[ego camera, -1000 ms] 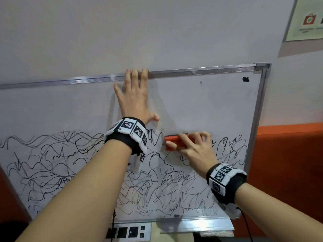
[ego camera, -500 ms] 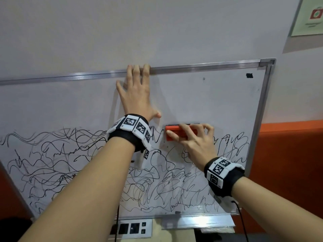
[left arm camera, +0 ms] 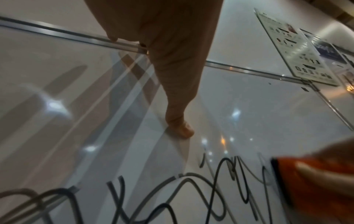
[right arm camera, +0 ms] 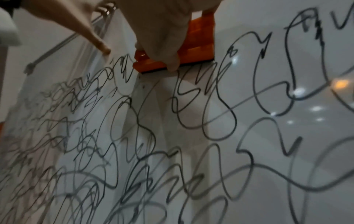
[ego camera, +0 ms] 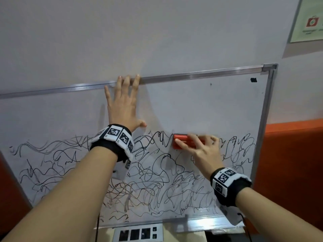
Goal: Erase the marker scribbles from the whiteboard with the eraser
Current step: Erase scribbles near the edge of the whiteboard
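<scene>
A wall-mounted whiteboard (ego camera: 201, 105) has a clean upper half and dense black marker scribbles (ego camera: 157, 172) across its lower half. My right hand (ego camera: 199, 147) grips the orange eraser (ego camera: 181, 141) and holds it flat against the board at the top edge of the scribbles, right of centre. The eraser (right arm camera: 191, 45) shows under my fingers in the right wrist view, scribbles (right arm camera: 172, 136) below it. My left hand (ego camera: 123, 105) lies flat on the clean board, fingertips at the top frame. In the left wrist view its thumb (left arm camera: 180, 121) touches the board and the eraser (left arm camera: 316, 181) is at lower right.
The aluminium frame (ego camera: 265, 119) bounds the board on the right, with a marker tray (ego camera: 192, 222) along the bottom. An orange wall panel (ego camera: 293, 163) lies to the right. A poster (ego camera: 309, 20) hangs at upper right. A socket strip (ego camera: 138, 234) sits below the board.
My right hand has slid the eraser slightly up and to the right along the top of the scribbles. My left hand stays flat on the board.
</scene>
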`<state>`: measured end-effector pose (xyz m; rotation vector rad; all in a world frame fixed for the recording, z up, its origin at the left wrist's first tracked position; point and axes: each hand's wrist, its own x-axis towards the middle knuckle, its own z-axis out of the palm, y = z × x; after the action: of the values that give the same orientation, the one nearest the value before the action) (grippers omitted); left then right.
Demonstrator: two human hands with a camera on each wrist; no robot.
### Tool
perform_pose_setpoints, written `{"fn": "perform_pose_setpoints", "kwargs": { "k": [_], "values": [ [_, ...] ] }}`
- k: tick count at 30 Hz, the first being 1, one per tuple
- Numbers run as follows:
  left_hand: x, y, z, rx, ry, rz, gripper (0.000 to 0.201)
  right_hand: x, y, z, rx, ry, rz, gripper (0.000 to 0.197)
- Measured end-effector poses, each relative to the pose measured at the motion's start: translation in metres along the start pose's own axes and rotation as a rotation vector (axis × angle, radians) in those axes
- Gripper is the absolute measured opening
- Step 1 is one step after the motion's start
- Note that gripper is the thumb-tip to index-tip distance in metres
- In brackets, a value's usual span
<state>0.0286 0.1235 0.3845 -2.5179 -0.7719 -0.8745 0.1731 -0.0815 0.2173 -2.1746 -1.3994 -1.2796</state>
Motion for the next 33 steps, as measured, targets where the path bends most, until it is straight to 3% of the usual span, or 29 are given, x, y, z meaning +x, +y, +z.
{"fn": "perform_pose_setpoints", "kwargs": {
  "k": [2,5,9,15,19,22,29,33],
  "values": [
    [0.001,0.001,0.002,-0.012,0.018,-0.002,0.156,0.003,0.008,-0.003,0.007,0.036,0.047,0.086],
    [0.002,0.003,0.001,-0.01,0.023,-0.003,0.155,0.039,0.009,-0.014,0.059,0.154,0.303,0.074],
    [0.002,0.006,0.001,-0.004,0.009,-0.022,0.155,0.059,-0.026,-0.011,0.257,0.18,0.481,0.074],
    [0.003,-0.001,0.008,-0.007,0.037,0.006,0.155,-0.011,-0.07,0.02,0.317,0.011,0.458,0.101],
    [0.004,-0.003,0.007,-0.027,0.06,0.02,0.154,0.049,-0.059,-0.004,0.317,0.221,0.54,0.075],
    [0.004,0.0,0.008,-0.026,0.059,0.018,0.152,0.087,-0.051,-0.018,0.372,0.231,0.633,0.073],
    [0.004,-0.004,0.011,-0.037,0.074,0.025,0.153,0.019,-0.077,0.007,0.387,0.097,0.576,0.072],
    [0.004,-0.002,0.011,-0.029,0.081,0.024,0.151,0.046,-0.064,-0.008,0.321,0.16,0.576,0.075]
  ]
}}
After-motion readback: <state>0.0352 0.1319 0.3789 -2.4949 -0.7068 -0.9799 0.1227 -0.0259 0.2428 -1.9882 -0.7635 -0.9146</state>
